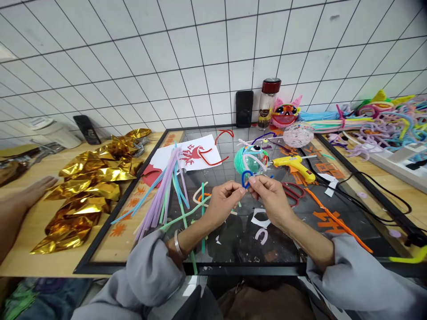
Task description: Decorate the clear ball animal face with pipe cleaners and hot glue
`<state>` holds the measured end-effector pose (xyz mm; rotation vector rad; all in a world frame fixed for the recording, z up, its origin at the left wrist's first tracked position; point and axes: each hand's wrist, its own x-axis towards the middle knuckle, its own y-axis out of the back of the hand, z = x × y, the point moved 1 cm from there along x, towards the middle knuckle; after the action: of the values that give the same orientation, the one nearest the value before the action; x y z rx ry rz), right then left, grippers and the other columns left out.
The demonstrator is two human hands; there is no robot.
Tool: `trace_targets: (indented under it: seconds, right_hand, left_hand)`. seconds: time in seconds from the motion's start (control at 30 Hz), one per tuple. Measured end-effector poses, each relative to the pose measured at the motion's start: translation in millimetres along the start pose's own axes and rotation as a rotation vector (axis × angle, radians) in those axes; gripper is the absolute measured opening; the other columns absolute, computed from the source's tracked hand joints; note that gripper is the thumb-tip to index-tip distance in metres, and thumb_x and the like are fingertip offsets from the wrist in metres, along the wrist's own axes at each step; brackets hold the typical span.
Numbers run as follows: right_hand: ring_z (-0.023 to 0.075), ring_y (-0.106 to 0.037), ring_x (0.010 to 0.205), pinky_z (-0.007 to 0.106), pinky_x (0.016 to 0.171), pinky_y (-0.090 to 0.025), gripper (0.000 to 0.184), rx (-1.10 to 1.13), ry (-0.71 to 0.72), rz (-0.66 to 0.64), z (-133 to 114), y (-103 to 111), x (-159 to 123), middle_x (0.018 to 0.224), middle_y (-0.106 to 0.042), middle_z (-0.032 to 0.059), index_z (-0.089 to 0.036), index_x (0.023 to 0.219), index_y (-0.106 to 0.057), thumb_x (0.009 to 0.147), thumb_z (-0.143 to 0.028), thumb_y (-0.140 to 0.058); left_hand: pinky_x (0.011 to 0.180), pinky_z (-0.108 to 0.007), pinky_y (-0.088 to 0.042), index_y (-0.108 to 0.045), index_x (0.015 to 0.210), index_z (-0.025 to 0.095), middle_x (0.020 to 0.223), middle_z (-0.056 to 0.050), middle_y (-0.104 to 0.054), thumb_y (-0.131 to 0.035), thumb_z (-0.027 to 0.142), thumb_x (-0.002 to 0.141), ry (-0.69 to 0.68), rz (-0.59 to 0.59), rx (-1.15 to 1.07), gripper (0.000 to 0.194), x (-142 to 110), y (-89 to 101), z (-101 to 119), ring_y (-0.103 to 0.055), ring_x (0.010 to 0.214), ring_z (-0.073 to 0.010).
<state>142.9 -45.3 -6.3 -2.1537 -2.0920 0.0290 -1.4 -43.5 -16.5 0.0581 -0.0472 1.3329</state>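
Between my fingertips, a blue pipe cleaner (pixel 246 174) is bent into a small loop. My left hand (pixel 224 199) pinches it from one side, and my right hand (pixel 268 195) pinches it from the other. Just beyond the loop sits a clear ball (pixel 255 161) partly wrapped in green pipe cleaner, with an eye on top and pink and white strips. A yellow glue gun (pixel 295 166) lies to its right. Red-handled scissors (pixel 293 194) rest beside my right hand, partly hidden by it. A lilac curved piece (pixel 261 236) and white paper scraps lie below my hands.
Lilac, blue and green pipe cleaners (pixel 158 195) lie left on the glass-topped board. Gold foil (pixel 80 191) and another person's hand (pixel 36 191) are farther left. A bottle (pixel 267 104) and phone (pixel 244 109) stand by the wall. Black cables (pixel 363 202) run along the right.
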Motion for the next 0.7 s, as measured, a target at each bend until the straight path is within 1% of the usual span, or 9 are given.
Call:
trace_targets:
  seconds: [0.1, 0.17, 0.23, 0.3, 0.4, 0.5, 0.6, 0.7]
  right_hand:
    - [0.0111, -0.043, 0.053, 0.027, 0.050, -0.032, 0.052, 0.027, -0.028, 0.003, 1.8, 0.7, -1.5, 0.059, -0.054, 0.0001, -0.019, 0.061, -0.059, 0.077, -0.068, -0.064]
    - [0.0109, -0.041, 0.054, 0.027, 0.051, -0.032, 0.047, -0.047, 0.012, -0.013, 1.8, 1.0, -2.7, 0.059, -0.051, -0.0016, -0.020, 0.062, -0.057, 0.077, -0.063, -0.067]
    - [0.0105, -0.038, 0.056, 0.026, 0.052, -0.030, 0.042, -0.132, 0.057, -0.015, 1.2, 0.7, -3.7, 0.058, -0.047, -0.0036, -0.020, 0.061, -0.055, 0.072, -0.055, -0.074]
    - [0.0104, -0.036, 0.057, 0.026, 0.053, -0.029, 0.040, -0.165, 0.082, 0.002, 0.4, 0.1, -3.9, 0.058, -0.044, -0.0043, -0.020, 0.060, -0.054, 0.069, -0.050, -0.078]
    - [0.0102, -0.035, 0.057, 0.027, 0.054, -0.029, 0.040, -0.137, 0.080, -0.001, 0.6, -0.9, -3.0, 0.059, -0.043, -0.0043, -0.020, 0.059, -0.053, 0.071, -0.050, -0.075]
    - [0.0099, -0.034, 0.057, 0.026, 0.054, -0.029, 0.039, -0.141, 0.073, -0.017, 2.2, -1.0, -2.1, 0.058, -0.041, -0.0049, -0.020, 0.060, -0.051, 0.073, -0.050, -0.072]
    - [0.0101, -0.035, 0.057, 0.026, 0.054, -0.028, 0.036, -0.213, 0.123, -0.005, 2.8, -0.7, -3.1, 0.058, -0.040, -0.0052, -0.020, 0.060, -0.050, 0.077, -0.047, -0.068]
    - [0.0109, -0.038, 0.060, 0.026, 0.057, -0.031, 0.031, -0.304, 0.199, 0.012, 0.6, -0.9, -5.5, 0.061, -0.042, -0.0043, -0.020, 0.062, -0.048, 0.083, -0.041, -0.060]
  left_hand:
    - [0.049, -0.022, -0.032, -0.061, 0.067, 0.016, 0.056, 0.005, -0.045, -0.065, 0.037, 0.081, -0.018, 0.038, 0.018, 0.026, -0.2, -0.3, 3.6, -0.039, 0.050, -0.0072]
    - [0.050, -0.022, -0.033, -0.060, 0.065, 0.016, 0.056, 0.005, -0.045, -0.065, 0.036, 0.081, -0.038, 0.055, 0.029, 0.026, -0.3, 0.0, 5.2, -0.040, 0.051, -0.0073]
    - [0.051, -0.022, -0.033, -0.059, 0.063, 0.016, 0.056, 0.005, -0.044, -0.065, 0.036, 0.082, -0.047, 0.060, 0.047, 0.028, -0.3, 0.4, 5.9, -0.040, 0.052, -0.0076]
    - [0.051, -0.022, -0.032, -0.060, 0.063, 0.016, 0.057, 0.004, -0.044, -0.065, 0.037, 0.082, -0.049, 0.059, 0.063, 0.029, -0.3, 0.7, 5.7, -0.040, 0.052, -0.0078]
    - [0.051, -0.022, -0.032, -0.064, 0.068, 0.015, 0.058, 0.004, -0.043, -0.065, 0.036, 0.083, -0.060, 0.061, 0.066, 0.026, -0.1, 0.9, 4.1, -0.039, 0.053, -0.0079]
    - [0.050, -0.022, -0.031, -0.064, 0.069, 0.015, 0.059, 0.004, -0.043, -0.065, 0.034, 0.083, -0.082, 0.058, 0.063, 0.024, -0.1, 1.1, 2.3, -0.038, 0.052, -0.0074]
    - [0.050, -0.022, -0.030, -0.063, 0.070, 0.015, 0.061, 0.004, -0.043, -0.064, 0.033, 0.084, -0.105, 0.061, 0.075, 0.023, -0.7, 1.0, 1.4, -0.039, 0.052, -0.0069]
    - [0.050, -0.022, -0.030, -0.063, 0.069, 0.015, 0.063, 0.004, -0.045, -0.064, 0.031, 0.084, -0.132, 0.088, 0.101, 0.022, -1.8, 1.1, 0.8, -0.039, 0.052, -0.0065]
